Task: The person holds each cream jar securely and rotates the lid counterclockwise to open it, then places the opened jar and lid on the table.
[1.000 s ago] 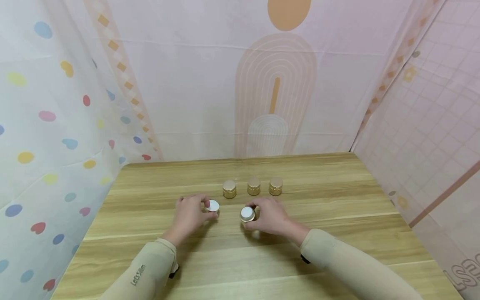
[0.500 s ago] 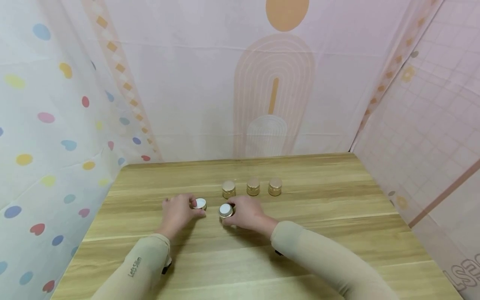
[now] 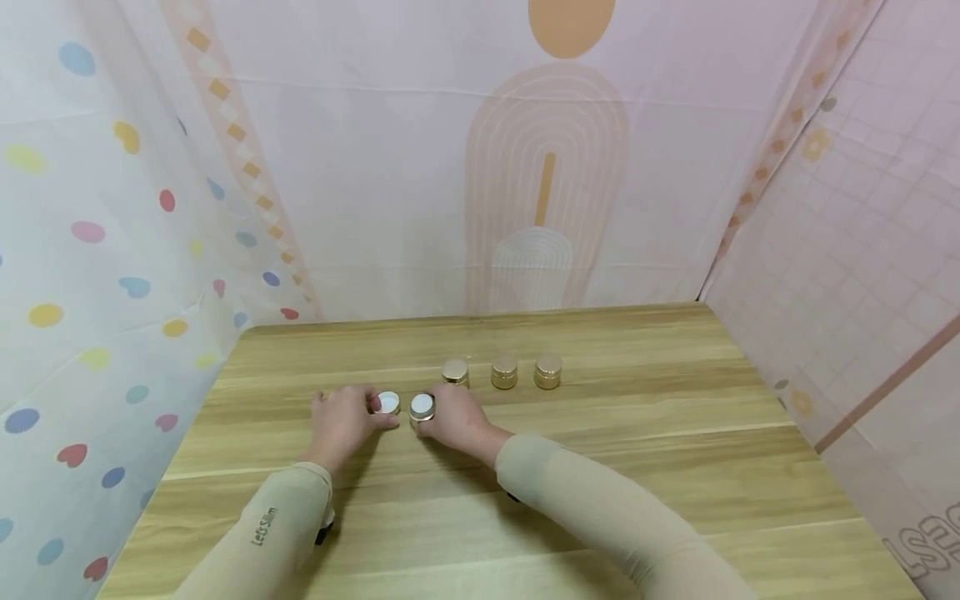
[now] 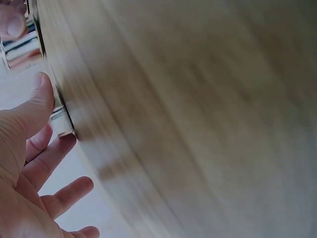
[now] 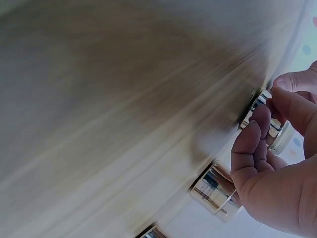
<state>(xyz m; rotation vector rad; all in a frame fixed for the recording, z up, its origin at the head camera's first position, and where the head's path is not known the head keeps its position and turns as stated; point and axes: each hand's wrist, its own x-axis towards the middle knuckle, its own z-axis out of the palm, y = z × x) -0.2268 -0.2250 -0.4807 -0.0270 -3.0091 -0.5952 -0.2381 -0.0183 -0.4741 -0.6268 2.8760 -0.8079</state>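
In the head view my left hand (image 3: pixel 343 419) pinches a gold jar lid (image 3: pixel 387 404) between thumb and fingers, its white inside facing up. The left wrist view shows the lid's shiny side (image 4: pixel 61 122) low at the wooden surface, with the outer fingers spread. Just to the right, my right hand (image 3: pixel 463 419) grips a small gold jar (image 3: pixel 422 408) that has no lid and shows a white disc on top. Curled fingers cover much of this jar (image 5: pixel 281 140) in the right wrist view. A narrow gap separates lid and jar.
Behind the hands stand three lidded gold jars in a row: the left jar (image 3: pixel 455 371), partly hidden by my right hand, the middle jar (image 3: pixel 504 372) and the right jar (image 3: pixel 547 372). The wooden table (image 3: pixel 637 392) ends at a patterned curtain (image 3: pixel 375 192).
Both hands have moved left, the right hand farther, carrying the jar close to the lid. The lid has shifted left in my left hand. The three lidded jars have stayed put.
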